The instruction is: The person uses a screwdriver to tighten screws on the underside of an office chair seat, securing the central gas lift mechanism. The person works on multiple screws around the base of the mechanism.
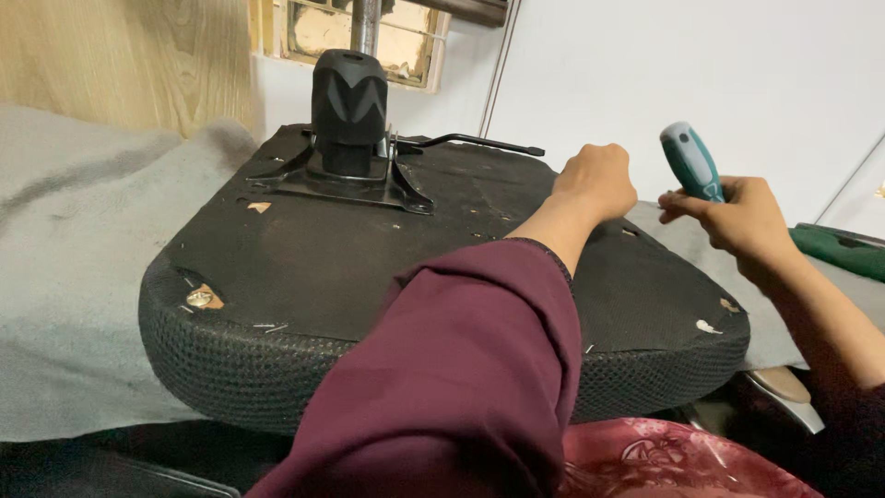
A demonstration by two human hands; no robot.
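Head view showed me an upturned office chair seat (304,267) lying underside-up on a grey felt cloth (64,277) over the bench. The seat's bottom was flat black fabric, scuffed and dusty, with a few torn spots showing pale wood and stray staples near the left front corner and right edge. Its rim was rounded and wrapped in black mesh. Bolted near the far middle sat a black metal tilt plate (346,184) with a ribbed black plastic sleeve (348,101) standing upright on it, and a thin black lever (479,141) stuck out to the right from that plate. My left hand (597,180), in a maroon sleeve (461,369), was curled into a fist and rested on the far right part of the seat bottom, just past the lever's tip; I could not tell whether it pinched anything. My right hand (737,217) was closed around a screwdriver (693,164) with a teal and white handle, held above the seat's right edge, handle end tilted up and left, its shaft hidden by the fingers. A dark green object (843,251) lay on the cloth behind that hand. Behind the seat were a wood panel (120,55) and a white wall (701,65). A red patterned fabric (682,461) showed at the bottom edge.
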